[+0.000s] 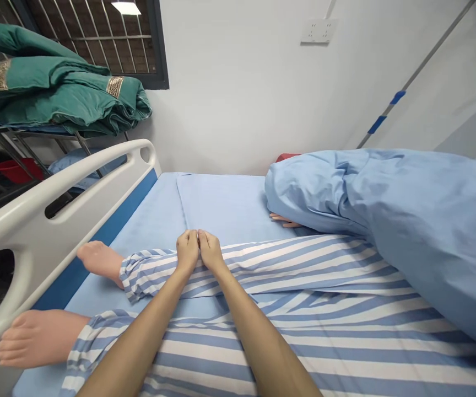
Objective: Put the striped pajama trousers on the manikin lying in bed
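Note:
A figure lies across a hospital bed in blue-and-white striped pyjamas, with its bare feet toward the bed rail. My left hand (187, 251) and my right hand (210, 251) meet on the upper striped trouser leg (287, 264), fingers curled down and pinching the cloth. That leg's foot (99, 261) rests near the rail, and the lower foot (39, 338) sticks out from the other trouser leg (221, 353). A light blue quilt (387, 204) covers the figure's upper body. Fingers of the figure's hand (283, 221) show beneath its edge.
A white and blue bed rail (56, 220) runs along the left side of the light blue sheet (221, 204). Beyond it, a metal rack holds folded green blankets (52, 88). A red basin (19, 170) sits lower down. A white wall with a socket plate (318, 31) stands behind.

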The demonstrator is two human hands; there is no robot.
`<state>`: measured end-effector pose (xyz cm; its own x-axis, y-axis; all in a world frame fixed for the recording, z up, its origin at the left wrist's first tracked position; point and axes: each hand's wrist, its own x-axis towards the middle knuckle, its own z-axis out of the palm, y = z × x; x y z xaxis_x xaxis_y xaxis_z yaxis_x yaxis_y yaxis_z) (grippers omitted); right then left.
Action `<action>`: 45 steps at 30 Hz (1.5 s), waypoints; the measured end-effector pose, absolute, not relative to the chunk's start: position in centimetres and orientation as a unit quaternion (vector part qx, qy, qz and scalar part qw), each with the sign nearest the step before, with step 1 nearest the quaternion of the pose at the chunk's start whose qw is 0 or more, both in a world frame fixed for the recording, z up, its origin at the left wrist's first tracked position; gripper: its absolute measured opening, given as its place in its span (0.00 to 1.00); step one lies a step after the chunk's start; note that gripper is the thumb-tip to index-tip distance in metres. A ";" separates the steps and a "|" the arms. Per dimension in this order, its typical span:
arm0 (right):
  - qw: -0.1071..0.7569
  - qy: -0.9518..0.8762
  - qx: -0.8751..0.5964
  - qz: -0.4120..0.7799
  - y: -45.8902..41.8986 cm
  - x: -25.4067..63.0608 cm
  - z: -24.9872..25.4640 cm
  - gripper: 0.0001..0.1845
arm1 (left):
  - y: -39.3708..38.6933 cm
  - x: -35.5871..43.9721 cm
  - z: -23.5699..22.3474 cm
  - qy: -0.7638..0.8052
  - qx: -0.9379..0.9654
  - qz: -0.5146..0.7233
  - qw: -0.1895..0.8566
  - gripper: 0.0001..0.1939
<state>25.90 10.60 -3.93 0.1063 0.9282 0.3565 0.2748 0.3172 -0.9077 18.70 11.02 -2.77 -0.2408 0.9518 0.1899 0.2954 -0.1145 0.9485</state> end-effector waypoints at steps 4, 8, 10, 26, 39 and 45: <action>0.596 -0.523 -0.506 0.339 11.0 26.5 -3.7 0.21 | 10.9 20.7 -2.7 0.586 0.475 0.569 0.328 0.15; 0.586 -0.510 -0.532 0.335 10.9 27.0 -3.0 0.21 | 10.4 21.2 -3.4 0.598 0.519 0.540 0.286 0.17; 0.549 -0.561 -0.545 0.294 10.6 27.5 -2.4 0.21 | 10.3 21.1 -3.6 0.595 0.537 0.529 0.279 0.17; 0.606 -0.512 -0.504 0.341 11.2 30.6 -3.7 0.21 | 11.1 24.2 -1.4 0.548 0.582 0.522 0.297 0.16; 0.469 -0.625 -0.591 0.201 10.4 32.9 -2.0 0.21 | 10.7 25.0 -3.4 0.605 0.609 0.461 0.222 0.18; 0.481 -0.606 -0.596 0.216 10.0 33.4 -3.4 0.21 | 11.2 25.5 -3.0 0.595 0.599 0.471 0.254 0.17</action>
<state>33.37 9.95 -3.39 0.1736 0.9293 0.3260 0.5142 0.1968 -0.8348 25.48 11.15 -2.95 -0.1527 0.9529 0.2619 0.4744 -0.1619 0.8653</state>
